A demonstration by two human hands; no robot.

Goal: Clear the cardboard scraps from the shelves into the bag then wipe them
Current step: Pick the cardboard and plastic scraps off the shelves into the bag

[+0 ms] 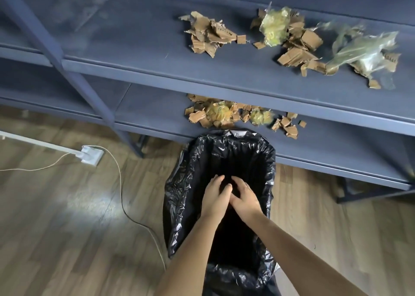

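Scraps of cardboard lie in three heaps. One heap of cardboard scraps (207, 37) sits mid-way along the upper shelf (134, 37). A second heap (298, 46) is to its right, tangled with crumpled clear plastic wrap (363, 50). A third heap (224, 115) spreads along the front of the lower shelf (336, 142), just behind the black bag (179, 183). The bag lines a bin that stands on the wooden floor against the shelf's front edge, with its mouth wide open.

Both hands hang over the bag's mouth and touch each other. The fingers of the left hand (214, 198) point forward and down, loosely extended. The right hand (246, 200) lies against it with its fingers a little bent. Nothing shows between them, and the dark interior hides whatever is already inside the bag.

The clearing step looks to be in hand, with the hands at the dropping end of a trip and no wiping begun. No cloth is in sight.

The next move calls for reaching to a heap, most easily the lower one nearest the bag. The loose pieces need gathering between both palms, because small bits and light plastic will spill from a one-handed pinch. A white power strip (92, 155) and its cable lie on the floor well to the left, out of the way.
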